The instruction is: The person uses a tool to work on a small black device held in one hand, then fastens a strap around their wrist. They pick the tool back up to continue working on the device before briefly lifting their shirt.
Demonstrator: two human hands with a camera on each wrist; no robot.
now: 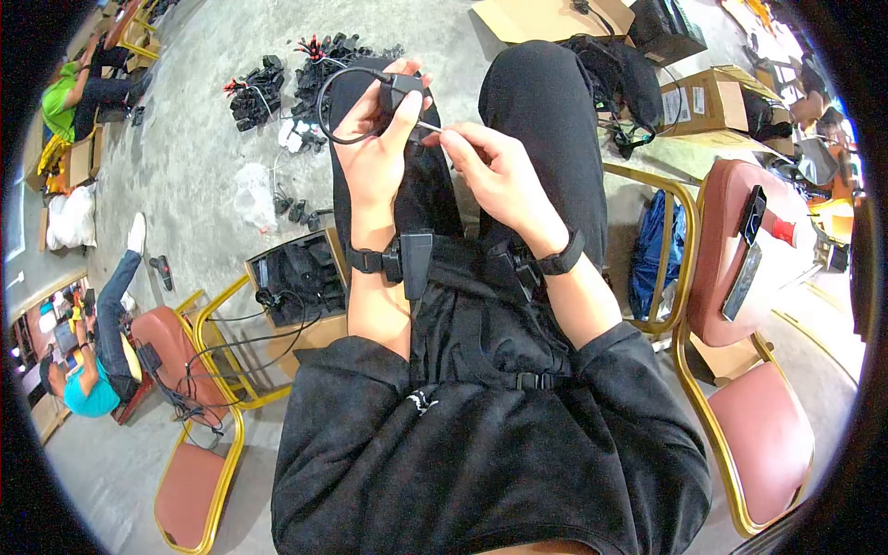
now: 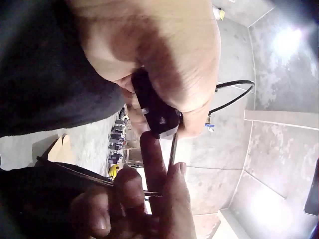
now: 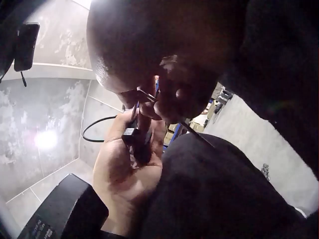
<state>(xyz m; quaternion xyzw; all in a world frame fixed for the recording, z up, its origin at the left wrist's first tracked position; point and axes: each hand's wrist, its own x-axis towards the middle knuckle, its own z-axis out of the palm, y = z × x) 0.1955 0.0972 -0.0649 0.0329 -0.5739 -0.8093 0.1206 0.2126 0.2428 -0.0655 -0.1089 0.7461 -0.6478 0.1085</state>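
Note:
In the head view my left hand [image 1: 373, 165] is raised over the left thigh and grips a small black box-shaped device [image 1: 400, 91], thumb across its side. A black cable [image 1: 321, 109] loops out to the left from it. My right hand [image 1: 507, 176] pinches a thin metal tool [image 1: 428, 126] between thumb and fingers, pointing it at the device. Seen from the left wrist, the slim tool [image 2: 173, 148] reaches the lower end of the black device [image 2: 158, 112]. Its exact kind cannot be told. The left palm and fingers hide part of the device.
Piles of black gear with cables [image 1: 254, 94] lie on the concrete floor ahead. An open box [image 1: 301, 273] of black items stands at left by a chair [image 1: 180, 347]. On the right chair [image 1: 726, 240] rest two dark flat devices. Cartons [image 1: 703, 102] stand front right; other people sit at left.

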